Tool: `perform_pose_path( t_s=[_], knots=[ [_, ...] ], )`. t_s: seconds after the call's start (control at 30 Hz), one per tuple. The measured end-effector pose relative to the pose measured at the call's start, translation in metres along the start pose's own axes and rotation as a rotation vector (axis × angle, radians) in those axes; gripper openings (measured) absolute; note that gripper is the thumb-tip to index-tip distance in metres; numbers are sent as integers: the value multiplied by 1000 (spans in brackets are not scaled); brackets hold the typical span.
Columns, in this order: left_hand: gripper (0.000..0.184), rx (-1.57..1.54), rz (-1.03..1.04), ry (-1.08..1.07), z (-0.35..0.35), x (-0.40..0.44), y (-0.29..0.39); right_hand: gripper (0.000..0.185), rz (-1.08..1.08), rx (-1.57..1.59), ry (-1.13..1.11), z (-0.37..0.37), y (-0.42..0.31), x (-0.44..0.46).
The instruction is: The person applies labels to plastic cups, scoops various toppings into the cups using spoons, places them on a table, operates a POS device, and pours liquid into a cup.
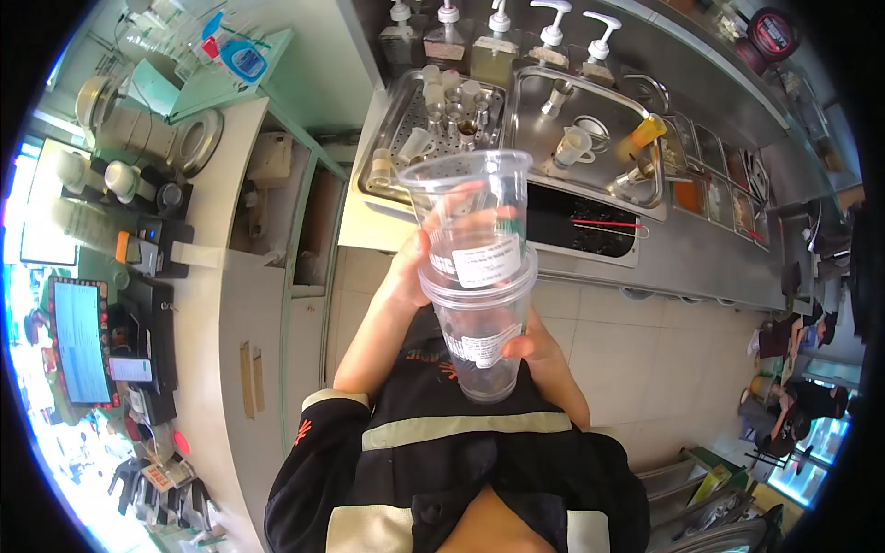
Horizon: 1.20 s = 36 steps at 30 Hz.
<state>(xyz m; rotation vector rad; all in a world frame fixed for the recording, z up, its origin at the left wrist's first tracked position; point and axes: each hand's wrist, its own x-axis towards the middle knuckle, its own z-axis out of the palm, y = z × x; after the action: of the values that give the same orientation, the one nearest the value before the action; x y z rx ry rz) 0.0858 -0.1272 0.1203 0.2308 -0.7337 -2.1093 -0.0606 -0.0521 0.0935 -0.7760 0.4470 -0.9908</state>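
Observation:
Two clear plastic cups are in front of my chest, one above the other. The upper cup [475, 207] has its mouth upward and its base at or inside the rim of the lower cup [475, 323]; I cannot tell how deep it sits. Each carries a white printed label. My left hand [406, 267] is wrapped round the upper cup from the left, its fingers showing through the plastic. Against the lower cup's right side, near its label, is the thumb of my right hand [536, 347]; its other fingers are mostly hidden behind the cup.
Beyond the cups, a steel counter holds a perforated tray [392, 111] of small cups and jiggers, a sink tray [525, 83], pump bottles [498, 51] and ingredient bins [714, 198]. On the left, another counter [207, 304] bears a label printer [147, 253] and a screen [81, 341].

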Motion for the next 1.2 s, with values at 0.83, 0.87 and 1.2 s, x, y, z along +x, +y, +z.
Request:
perform_pose_path(
  t_s=[0.83,0.87,1.2],
  knots=[
    [97,-460,77,-330,14,170,-28,14,-396,-739,1399,-315,-175,-122],
    [96,-420,105,-337,24,177,-40,14,-395,-788,1420,-359,-186,-133],
    [100,149,308,254,144,288,-244,17,594,-1768,1132,-682,-317,-121]
  ],
)
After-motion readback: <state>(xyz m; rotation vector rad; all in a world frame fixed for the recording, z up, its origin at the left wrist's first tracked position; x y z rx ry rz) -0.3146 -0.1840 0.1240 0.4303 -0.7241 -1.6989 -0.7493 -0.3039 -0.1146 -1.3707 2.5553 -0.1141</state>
